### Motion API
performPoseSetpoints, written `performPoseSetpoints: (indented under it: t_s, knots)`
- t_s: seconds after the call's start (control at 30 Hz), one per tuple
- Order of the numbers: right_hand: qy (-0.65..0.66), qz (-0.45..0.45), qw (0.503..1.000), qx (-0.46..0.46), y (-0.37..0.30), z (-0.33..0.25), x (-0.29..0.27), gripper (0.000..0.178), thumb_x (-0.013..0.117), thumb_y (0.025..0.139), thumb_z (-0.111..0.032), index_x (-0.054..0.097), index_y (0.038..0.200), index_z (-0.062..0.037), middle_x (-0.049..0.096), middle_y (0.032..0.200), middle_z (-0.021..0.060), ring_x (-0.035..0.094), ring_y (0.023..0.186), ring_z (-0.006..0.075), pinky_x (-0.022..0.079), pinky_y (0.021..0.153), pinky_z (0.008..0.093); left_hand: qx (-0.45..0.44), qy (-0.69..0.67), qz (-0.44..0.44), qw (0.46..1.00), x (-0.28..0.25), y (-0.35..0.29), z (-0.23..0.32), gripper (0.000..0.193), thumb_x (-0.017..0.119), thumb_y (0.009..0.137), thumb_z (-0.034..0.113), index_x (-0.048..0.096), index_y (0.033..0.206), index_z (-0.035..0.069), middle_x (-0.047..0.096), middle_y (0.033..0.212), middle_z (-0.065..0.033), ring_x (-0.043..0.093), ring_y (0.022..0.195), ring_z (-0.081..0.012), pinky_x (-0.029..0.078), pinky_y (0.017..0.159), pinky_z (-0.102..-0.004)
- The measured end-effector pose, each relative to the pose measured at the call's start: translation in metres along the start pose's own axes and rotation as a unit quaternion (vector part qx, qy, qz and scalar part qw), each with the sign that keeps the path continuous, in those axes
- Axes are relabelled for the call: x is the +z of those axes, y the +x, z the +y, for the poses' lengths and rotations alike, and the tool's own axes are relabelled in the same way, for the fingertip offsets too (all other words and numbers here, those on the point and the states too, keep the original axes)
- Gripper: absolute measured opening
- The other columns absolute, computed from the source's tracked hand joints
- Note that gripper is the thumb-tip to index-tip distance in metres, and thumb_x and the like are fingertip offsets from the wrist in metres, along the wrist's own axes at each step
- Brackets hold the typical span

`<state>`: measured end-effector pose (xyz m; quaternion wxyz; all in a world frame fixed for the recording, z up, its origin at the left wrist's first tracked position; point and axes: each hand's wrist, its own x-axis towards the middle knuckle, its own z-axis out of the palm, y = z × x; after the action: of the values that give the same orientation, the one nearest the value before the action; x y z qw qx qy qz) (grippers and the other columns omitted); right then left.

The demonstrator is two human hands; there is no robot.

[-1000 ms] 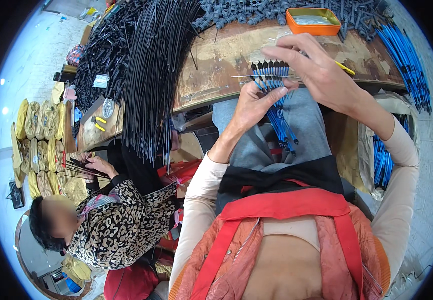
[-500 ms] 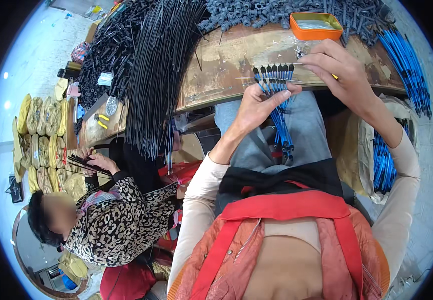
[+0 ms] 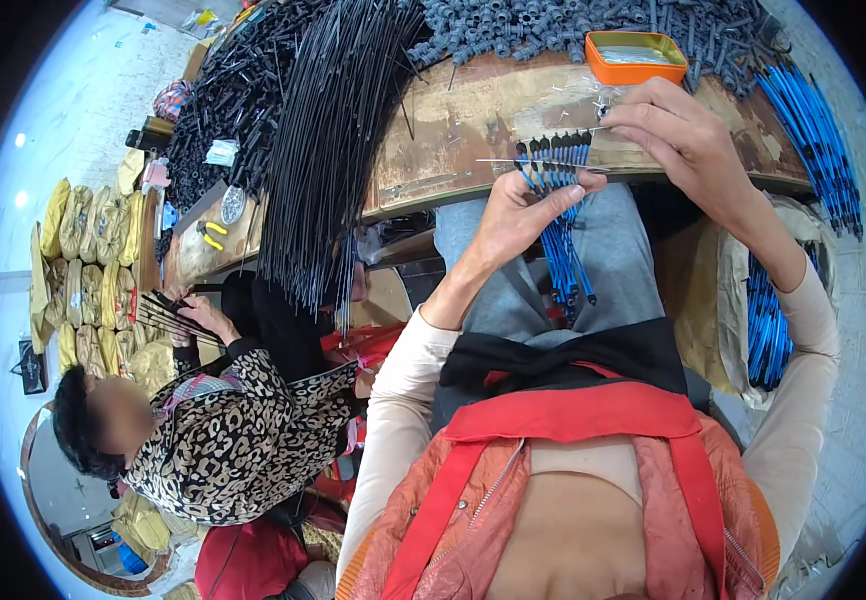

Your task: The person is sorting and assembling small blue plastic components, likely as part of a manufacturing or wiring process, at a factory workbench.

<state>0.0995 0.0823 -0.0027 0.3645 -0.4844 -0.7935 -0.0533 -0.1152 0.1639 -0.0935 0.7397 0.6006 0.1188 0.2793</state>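
My left hand (image 3: 528, 212) is closed round a fanned bunch of thin blue rods (image 3: 559, 258) with black ends, above my lap at the table's front edge. Their black tips stand in a row beyond the fingers. A thin straight metal wire (image 3: 498, 160) lies across the rods just below those tips. My right hand (image 3: 678, 138) pinches the end of another thin pale wire, which reaches toward the right end of the row. Whether that wire enters a tip is too small to tell.
An orange tin (image 3: 638, 70) of thin pale wires stands on the worn wooden table (image 3: 463, 130). Grey plastic fittings (image 3: 553, 28) and long black rods (image 3: 328, 160) are heaped behind. More blue rods (image 3: 811, 140) lie at right. A co-worker (image 3: 223, 430) holds black rods at left.
The view has shifted slightly. The blue rods' lower ends hang closer together, and the right hand's wire shows less length beside the tips. Both hands keep their grip.
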Motion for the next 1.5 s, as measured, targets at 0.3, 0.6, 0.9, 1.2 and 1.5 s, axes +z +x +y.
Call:
performPoseSetpoints:
  t_s: [0.3, 0.6, 0.9, 1.2, 1.5]
  knots:
    - [0.066, -0.005, 0.997, 0.032, 0.000, 0.001, 0.004, 0.021, 0.067, 0.082, 0.001, 0.068, 0.102, -0.0024, 0.062, 0.089, 0.0068, 0.062, 0.084, 0.0192, 0.048, 0.074, 0.0291, 0.004, 0.006, 0.001, 1.000, 0.007, -0.001, 0.002, 0.020, 0.060, 0.095, 0.005, 0.068, 0.113, 0.000, 0.071, 0.110, -0.0086, 0.064, 0.104, -0.0144, 0.049, 0.094, -0.0299]
    - [0.458, 0.026, 0.854, 0.246, 0.012, 0.035, 0.032, 0.042, 0.046, 0.102, -0.036, 0.063, 0.119, -0.0024, 0.066, 0.103, 0.0042, 0.061, 0.094, 0.0142, 0.048, 0.087, 0.0297, 0.023, 0.065, 0.019, 0.997, 0.041, -0.018, 0.064, 0.018, 0.066, 0.090, 0.002, 0.069, 0.108, 0.000, 0.071, 0.103, -0.0071, 0.066, 0.097, -0.0122, 0.052, 0.088, -0.0278]
    - [0.798, -0.130, 0.498, 0.313, -0.031, -0.038, 0.101, 0.084, 0.018, 0.097, -0.067, 0.038, 0.144, -0.0007, 0.055, 0.135, 0.0193, 0.053, 0.126, 0.0288, 0.041, 0.107, 0.0427, 0.045, 0.171, 0.075, 0.981, 0.041, 0.014, 0.194, 0.073, 0.068, 0.089, 0.039, 0.036, 0.145, 0.006, 0.064, 0.120, -0.0193, 0.067, 0.102, -0.0324, 0.059, 0.081, -0.0394]
    - [0.655, -0.083, 0.718, 0.221, -0.066, -0.032, 0.125, 0.073, 0.013, 0.103, -0.055, 0.025, 0.149, 0.0001, 0.040, 0.148, 0.0146, 0.044, 0.134, 0.0254, 0.033, 0.113, 0.0390, 0.083, 0.103, 0.016, 0.991, 0.039, -0.042, 0.115, 0.024, 0.067, 0.087, 0.004, 0.067, 0.111, -0.001, 0.073, 0.099, -0.0116, 0.071, 0.090, -0.0202, 0.056, 0.082, -0.0305]
    - [0.746, -0.106, 0.560, 0.344, -0.052, -0.002, 0.175, 0.086, 0.018, 0.098, -0.066, 0.047, 0.134, 0.0055, 0.057, 0.132, 0.0156, 0.052, 0.125, 0.0225, 0.037, 0.109, 0.0335, -0.025, 0.223, 0.007, 0.974, -0.015, -0.048, 0.010, 0.027, 0.064, 0.088, 0.002, 0.066, 0.114, -0.004, 0.072, 0.108, -0.0127, 0.067, 0.100, -0.0165, 0.052, 0.088, -0.0283]
